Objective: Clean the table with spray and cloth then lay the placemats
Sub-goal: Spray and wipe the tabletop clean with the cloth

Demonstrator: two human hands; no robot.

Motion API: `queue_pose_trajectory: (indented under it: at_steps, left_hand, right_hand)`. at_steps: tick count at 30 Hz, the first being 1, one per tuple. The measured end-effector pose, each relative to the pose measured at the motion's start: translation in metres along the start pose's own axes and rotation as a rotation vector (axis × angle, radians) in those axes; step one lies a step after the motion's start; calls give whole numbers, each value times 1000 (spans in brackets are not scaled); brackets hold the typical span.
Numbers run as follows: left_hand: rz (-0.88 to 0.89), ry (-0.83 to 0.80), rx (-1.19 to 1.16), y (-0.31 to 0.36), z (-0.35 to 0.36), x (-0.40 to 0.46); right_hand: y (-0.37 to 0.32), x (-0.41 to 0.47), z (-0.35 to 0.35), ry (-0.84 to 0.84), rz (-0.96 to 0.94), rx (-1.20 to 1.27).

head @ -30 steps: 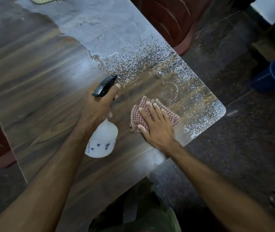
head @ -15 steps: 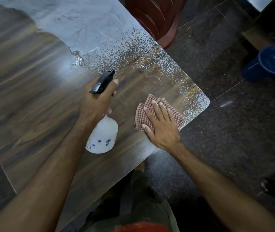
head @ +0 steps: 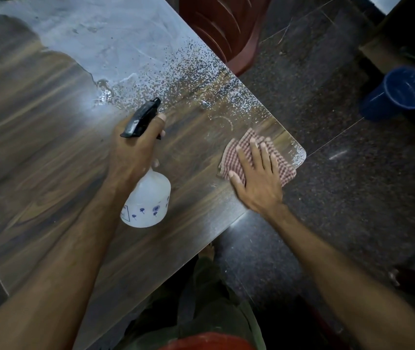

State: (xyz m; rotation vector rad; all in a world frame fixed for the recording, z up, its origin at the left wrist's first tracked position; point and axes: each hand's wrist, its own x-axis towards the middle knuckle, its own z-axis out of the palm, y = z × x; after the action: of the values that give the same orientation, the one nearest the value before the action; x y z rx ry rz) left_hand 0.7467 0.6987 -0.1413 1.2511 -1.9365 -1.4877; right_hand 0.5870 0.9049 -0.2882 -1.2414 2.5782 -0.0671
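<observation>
Left hand [head: 131, 150] grip clenched round white plastic spray bottle [head: 148, 200]; right hand [head: 257, 178], fingers flat, presses red checked cloth [head: 234, 157] onto wet wood-grain surface [head: 49, 122].

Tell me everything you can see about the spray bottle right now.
The spray bottle has a rounded, translucent white body that looks like plastic, printed with small blue flower marks and a faint boxed label low on one side. Its black trigger head points up and away toward the wet, droplet-covered part of the table. The left hand grips its neck, with a finger beside the nozzle. It is tilted; whether its base touches the table cannot be told. How full it is cannot be told either.
</observation>
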Motion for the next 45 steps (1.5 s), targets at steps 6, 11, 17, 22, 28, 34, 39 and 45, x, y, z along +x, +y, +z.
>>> queue_pose_trajectory:
  at_steps: [6,11,17,22,28,34,39,45]
  left_hand:
    - [14,-8,-31,8,3,4]
    - [6,4,-38,4,5,5]
    - [-8,-9,-52,9,15,9]
    - [-4,11,-35,10,13,15]
    - [-42,26,-62,-4,1,22]
    - [-79,89,-68,-10,-8,26]
    - [-60,80,-59,-6,-10,35]
    - [-47,104,-94,-6,-20,43]
  right_hand:
    - [41,12,-5,-12,155,-8]
    - [39,64,-20,49,229,25]
    - [-14,49,-6,-11,-28,-4]
    - [7,31,-6,-59,-94,-12]
    - [11,111,-26,58,81,30]
    - [-50,145,-26,10,-34,-11]
    - [-62,92,-14,-34,-232,4]
    - [-20,121,-26,4,-69,-8]
